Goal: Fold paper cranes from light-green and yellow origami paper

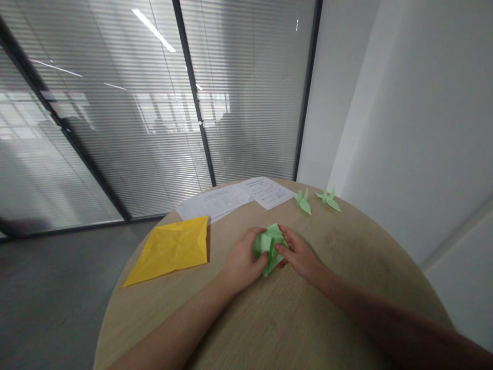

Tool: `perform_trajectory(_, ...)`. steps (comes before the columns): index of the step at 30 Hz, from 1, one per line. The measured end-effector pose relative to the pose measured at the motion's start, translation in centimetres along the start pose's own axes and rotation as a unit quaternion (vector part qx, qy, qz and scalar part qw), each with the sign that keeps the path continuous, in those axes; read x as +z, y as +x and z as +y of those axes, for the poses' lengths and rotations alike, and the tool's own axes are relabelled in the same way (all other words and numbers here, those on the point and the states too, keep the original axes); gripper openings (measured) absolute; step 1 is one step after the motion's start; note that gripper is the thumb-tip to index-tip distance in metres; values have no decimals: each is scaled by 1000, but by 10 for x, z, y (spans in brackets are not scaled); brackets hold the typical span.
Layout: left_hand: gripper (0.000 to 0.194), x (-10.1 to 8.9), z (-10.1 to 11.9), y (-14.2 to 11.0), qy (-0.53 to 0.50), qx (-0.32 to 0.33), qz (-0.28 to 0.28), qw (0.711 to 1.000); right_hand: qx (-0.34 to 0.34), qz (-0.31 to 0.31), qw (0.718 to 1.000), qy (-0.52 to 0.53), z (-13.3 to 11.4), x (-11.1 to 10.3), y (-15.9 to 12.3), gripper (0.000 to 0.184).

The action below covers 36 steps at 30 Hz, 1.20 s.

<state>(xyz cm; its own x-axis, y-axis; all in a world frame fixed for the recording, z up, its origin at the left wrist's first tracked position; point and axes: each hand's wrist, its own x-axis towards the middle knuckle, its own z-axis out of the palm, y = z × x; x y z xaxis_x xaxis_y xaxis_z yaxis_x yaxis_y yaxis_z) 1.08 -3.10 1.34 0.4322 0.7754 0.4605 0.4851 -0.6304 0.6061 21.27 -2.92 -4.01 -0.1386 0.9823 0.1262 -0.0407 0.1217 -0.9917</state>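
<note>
Over the round, wood-grained desk (262,324), a light-green, partly folded paper piece (271,242) is pinched at its left side by the left hand (245,262) and at its right by the right hand (296,255). Folding seems mid-step; for the next move, edge alignment and firm creasing are probably needed.

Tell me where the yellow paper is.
In the head view, the yellow paper lies on the table's left side, left of the left hand and just below the white printed sheets.
</note>
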Motion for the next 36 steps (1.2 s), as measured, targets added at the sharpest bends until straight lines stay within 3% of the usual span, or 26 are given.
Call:
perform_trajectory(7, 52, 1, 1, 1, 1, -13, -6, 1000, 5, 9, 1000, 0, -4, 1, -2, 73)
perform_trajectory(13, 53, -5, -2, 1, -30, -34, 0, 999, -8, -29, 999, 27, -12, 2, -6, 76)
perform_trajectory(19, 53, -5, -19, 6, -136, -116, 3, 984, 20, -28, 997, 76, -17, -1, -5, 71)
perform_trajectory(26, 55, -6, -30, 13, -225, -136, -13, 965, 47, -8, 987, 151, -18, -5, 1, 58)
perform_trajectory(30, 50, -6, -32, 13, -198, -117, -6, 973, 55, 2, 984, 167, -18, -6, 3, 48)
perform_trajectory(36, 52, -8, -26, 10, -103, -31, 7, 994, 59, 9, 986, 156, -17, -6, 2, 38)
